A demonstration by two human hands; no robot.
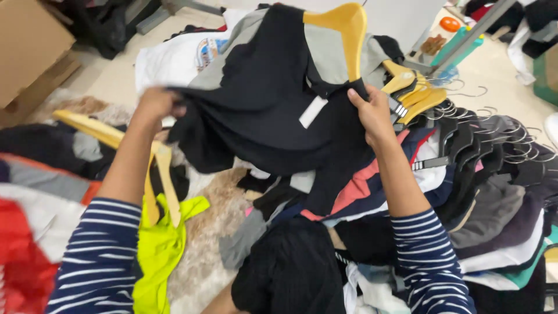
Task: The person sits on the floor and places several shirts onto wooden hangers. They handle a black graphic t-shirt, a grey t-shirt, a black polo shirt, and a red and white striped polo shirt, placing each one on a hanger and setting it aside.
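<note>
Neon yellow garment (160,250), black hangers (482,139), cardboard box (29,46), orange ball (450,24) beside the heaped clothes (494,227)

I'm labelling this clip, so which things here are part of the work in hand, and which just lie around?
In hand:
- black garment, gripped by left hand and right hand
- yellow wooden hanger inside it

Lying about:
- heap of clothes
- black hangers
- neon yellow garment
- cardboard box

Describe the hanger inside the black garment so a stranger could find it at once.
Above the clothes pile, both hands lift a black garment. The wooden hanger pokes out at its top, yellow and held aloft, unlike the black hangers lying at the right.
</note>
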